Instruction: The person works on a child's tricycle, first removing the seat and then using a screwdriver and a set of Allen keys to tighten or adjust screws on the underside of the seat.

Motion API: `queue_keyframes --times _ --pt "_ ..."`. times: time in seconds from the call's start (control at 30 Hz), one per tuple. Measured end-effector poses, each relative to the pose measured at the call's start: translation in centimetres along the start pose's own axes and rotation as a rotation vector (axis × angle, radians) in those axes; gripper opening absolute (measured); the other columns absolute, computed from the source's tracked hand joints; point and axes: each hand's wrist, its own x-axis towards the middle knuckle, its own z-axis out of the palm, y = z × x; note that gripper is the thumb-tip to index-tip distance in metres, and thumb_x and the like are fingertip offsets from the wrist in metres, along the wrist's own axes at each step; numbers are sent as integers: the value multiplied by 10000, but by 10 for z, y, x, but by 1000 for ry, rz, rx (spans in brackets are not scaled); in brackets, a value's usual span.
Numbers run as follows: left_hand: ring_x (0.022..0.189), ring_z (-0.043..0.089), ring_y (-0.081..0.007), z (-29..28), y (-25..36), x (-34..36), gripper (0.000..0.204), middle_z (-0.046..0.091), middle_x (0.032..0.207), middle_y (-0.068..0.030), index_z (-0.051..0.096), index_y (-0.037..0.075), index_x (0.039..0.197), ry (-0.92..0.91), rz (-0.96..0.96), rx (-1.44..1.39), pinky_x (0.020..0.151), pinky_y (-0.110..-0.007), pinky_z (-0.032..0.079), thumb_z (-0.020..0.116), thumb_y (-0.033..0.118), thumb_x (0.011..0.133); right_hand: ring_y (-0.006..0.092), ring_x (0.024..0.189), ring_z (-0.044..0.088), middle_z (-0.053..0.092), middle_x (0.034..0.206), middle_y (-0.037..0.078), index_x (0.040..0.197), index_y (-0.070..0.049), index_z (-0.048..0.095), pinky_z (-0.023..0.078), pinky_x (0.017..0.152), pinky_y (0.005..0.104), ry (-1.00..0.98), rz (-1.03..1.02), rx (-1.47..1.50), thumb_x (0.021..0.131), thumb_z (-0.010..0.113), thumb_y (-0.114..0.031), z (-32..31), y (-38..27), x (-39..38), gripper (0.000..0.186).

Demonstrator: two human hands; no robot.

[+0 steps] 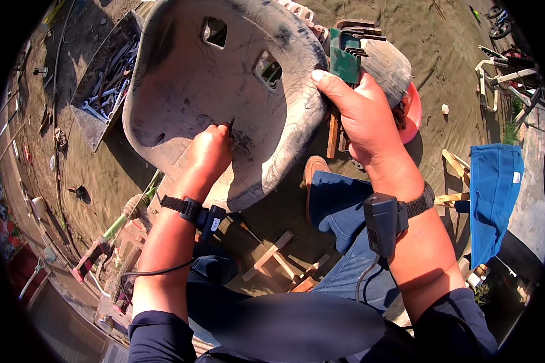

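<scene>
Pressing its thumb to the scuffed beige moulded seat shell [194,78] before the person, the right hand [366,115], fingers hidden, might slip if the left hand [209,151], curled inside, hold unclear, pushes hard.

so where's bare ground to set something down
Bare ground lies between the pink basin and the white frame, around one small pale object; another patch sits below the wrench tray, left of the seat. Crowded: inside the tray, and around the green hex-key holder.
</scene>
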Motion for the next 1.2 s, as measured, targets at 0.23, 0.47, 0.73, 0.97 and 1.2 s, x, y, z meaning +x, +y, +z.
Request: queue_keyframes --times 0.23,0.47,0.73,0.97,1.2 --pt "795 682 -386 5 1 2 127 659 864 -209 637 3 941 -53 11 32 671 -452 560 628 55 826 96 863 604 673 990 24 1125 5 647 497 816 275 57 -3 65 919 656 -147 6 0 -4 256" --pt "794 679 -389 6 -1 4 118 665 832 -217 644 9 929 -17 -38 -7 671 -452 555 645 74 830 106 905 627 664 1028 24 1175 -3 607 513 837 274 -21 11 29 947 639 -122 -4 3 -3 260" --pt "775 673 -404 4 0 6 99 669 823 -212 635 4 912 5 -34 -46 668 -454 551 634 71 840 113 931 613 652 1048 32 1197 2 594 502 859 284 10 2 12 942 643 -119 -1 0 -5 287" --pt "828 676 -400 2 4 6 116 675 830 -215 645 12 934 -6 -78 -85 708 -462 547 625 73 837 119 942 616 654 1055 36 1201 3 593 501 864 287 -10 40 -1 939 649 -123 -3 -1 -5 296" --pt "860 669 -406 -7 2 8 188 676 851 -240 664 5 938 -43 -94 -146 751 -479 535 626 180 880 124 947 618 652 1070 41 1224 6 573 504 866 289 -13 39 -1 937 651 -122 -3 -2 -5 324"
